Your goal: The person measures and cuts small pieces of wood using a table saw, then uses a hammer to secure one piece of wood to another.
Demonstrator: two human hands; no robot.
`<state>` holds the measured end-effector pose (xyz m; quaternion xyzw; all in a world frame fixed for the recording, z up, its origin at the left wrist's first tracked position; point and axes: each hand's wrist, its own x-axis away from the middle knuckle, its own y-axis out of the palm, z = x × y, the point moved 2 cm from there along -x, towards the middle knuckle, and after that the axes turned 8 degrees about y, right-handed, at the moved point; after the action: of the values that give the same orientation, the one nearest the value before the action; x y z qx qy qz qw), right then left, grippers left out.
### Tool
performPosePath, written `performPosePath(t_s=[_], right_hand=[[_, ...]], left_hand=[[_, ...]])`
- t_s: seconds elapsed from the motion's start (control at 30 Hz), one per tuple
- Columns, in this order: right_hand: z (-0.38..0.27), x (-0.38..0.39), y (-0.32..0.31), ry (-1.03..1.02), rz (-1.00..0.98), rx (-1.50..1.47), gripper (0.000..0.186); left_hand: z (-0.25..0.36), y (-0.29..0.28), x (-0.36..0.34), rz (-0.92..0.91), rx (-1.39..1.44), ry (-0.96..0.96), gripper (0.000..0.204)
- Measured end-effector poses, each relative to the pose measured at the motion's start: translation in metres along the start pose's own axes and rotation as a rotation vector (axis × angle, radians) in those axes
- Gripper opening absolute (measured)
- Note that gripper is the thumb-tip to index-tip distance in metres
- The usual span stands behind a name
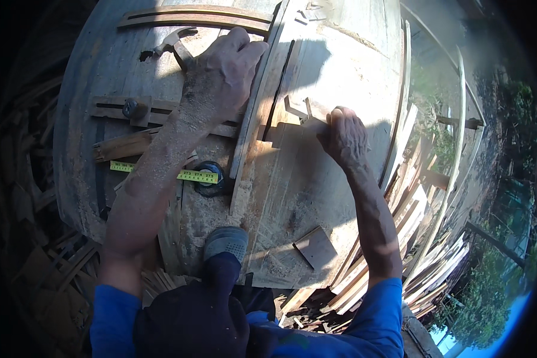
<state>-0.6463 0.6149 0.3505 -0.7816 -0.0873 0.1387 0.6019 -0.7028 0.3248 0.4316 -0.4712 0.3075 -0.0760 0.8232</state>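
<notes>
My left hand (227, 71) is closed, its fingers curled at the left edge of a long wooden strip (255, 122) that runs up the middle of the worktop. Just left of that hand lies a claw hammer (174, 43), partly hidden by it. My right hand (347, 136) is closed in a fist to the right of the strip. Something flat, blurred by glare and shadow, sticks out on the fist's left side; I cannot make out its kind. A tape measure (210, 179), its yellow blade pulled out, lies below my left forearm.
Slotted wooden pieces (197, 19) lie at the far left of the wooden worktop (268, 221). A small wooden block (316, 247) rests near the front. My foot in a grey shoe (225, 243) stands on the near edge. Stacked wood strips (420, 262) lie at the right.
</notes>
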Motion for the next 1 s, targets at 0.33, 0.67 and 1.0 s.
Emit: performPosePath(t_s=[0.33, 0.67, 1.0], right_hand=[[-0.081, 0.100, 0.006, 0.029, -0.171, -0.078, 0.053], [-0.072, 0.097, 0.022, 0.021, -0.105, -0.036, 0.058], [-0.050, 0.067, 0.035, 0.023, -0.079, -0.024, 0.064]], left_hand=[[0.064, 0.012, 0.132, -0.496, 0.153, -0.072, 0.053], [0.063, 0.045, 0.118, -0.454, -0.056, -0.057, 0.029], [0.051, 0.064, 0.092, -0.382, -0.251, 0.003, 0.003]])
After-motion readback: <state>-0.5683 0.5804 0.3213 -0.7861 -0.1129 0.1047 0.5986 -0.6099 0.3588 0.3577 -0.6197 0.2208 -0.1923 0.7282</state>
